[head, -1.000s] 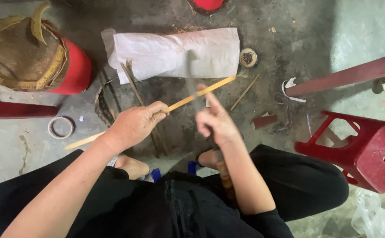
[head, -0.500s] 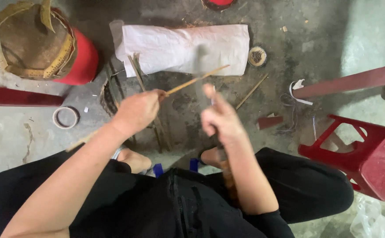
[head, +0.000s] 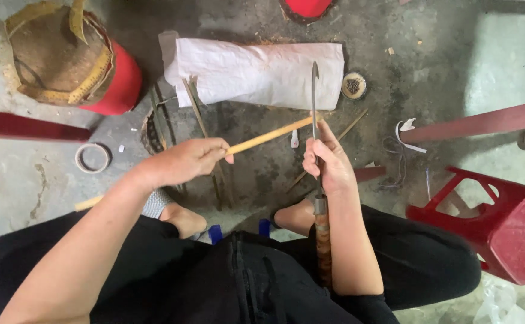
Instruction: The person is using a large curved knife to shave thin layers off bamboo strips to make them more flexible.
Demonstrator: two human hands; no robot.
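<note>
My left hand [head: 185, 161] grips a long pale bamboo stick [head: 271, 135] that slants up to the right; its near end shows below my forearm at the left. My right hand [head: 328, 162] is closed around a long knife [head: 314, 96], blade pointing away from me, its wooden handle running back along my forearm. The blade crosses the far end of the stick, edge against it. Both hands hover above the concrete floor in front of my knees and bare feet.
A white sack [head: 256, 73] lies on the floor ahead, with thin bamboo strips [head: 199, 117] beside it. A red drum topped by a woven basket [head: 64, 57] stands far left. A tape roll [head: 93, 157] lies left; a red plastic stool [head: 496, 222] stands right.
The knife blade has gone from blurred motion to steady and upright against the stick's end. My left hand has drawn the stick slightly back and lower.
</note>
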